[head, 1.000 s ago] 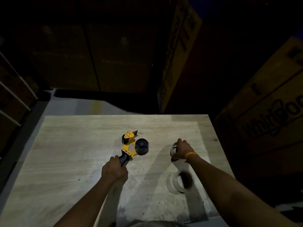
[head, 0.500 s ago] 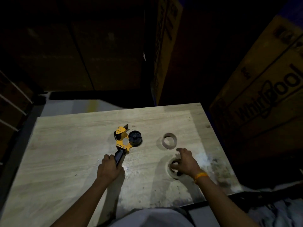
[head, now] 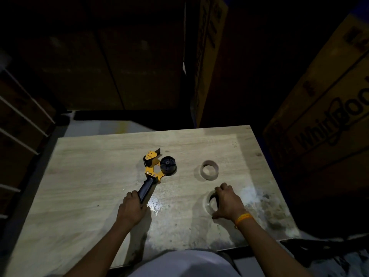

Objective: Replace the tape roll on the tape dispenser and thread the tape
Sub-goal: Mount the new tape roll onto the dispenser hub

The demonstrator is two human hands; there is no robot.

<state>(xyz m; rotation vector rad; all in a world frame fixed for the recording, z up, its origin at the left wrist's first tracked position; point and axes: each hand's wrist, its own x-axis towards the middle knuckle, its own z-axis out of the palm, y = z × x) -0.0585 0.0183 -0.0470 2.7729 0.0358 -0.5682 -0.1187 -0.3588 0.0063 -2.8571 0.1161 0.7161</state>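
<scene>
A yellow tape dispenser [head: 152, 166] with a black handle lies flat on the wooden table [head: 89, 176]; its black spool hub [head: 168, 165] is bare. My left hand [head: 132, 208] grips the end of the handle. An empty cardboard core [head: 209, 169] lies to the right of the dispenser. Nearer to me, a full clear tape roll [head: 208, 201] lies flat, and my right hand [head: 227, 202] is closed over it, fingers around its rim, hiding most of it.
Large cardboard boxes [head: 319, 124] stand close on the right and behind the table. White rails [head: 24, 116] run along the dark left side. The table's right edge [head: 279, 196] is near my right hand; the surface there is stained.
My right hand let go of the empty core, left it on the table, and moved toward me onto the full roll. My left hand stays on the handle.
</scene>
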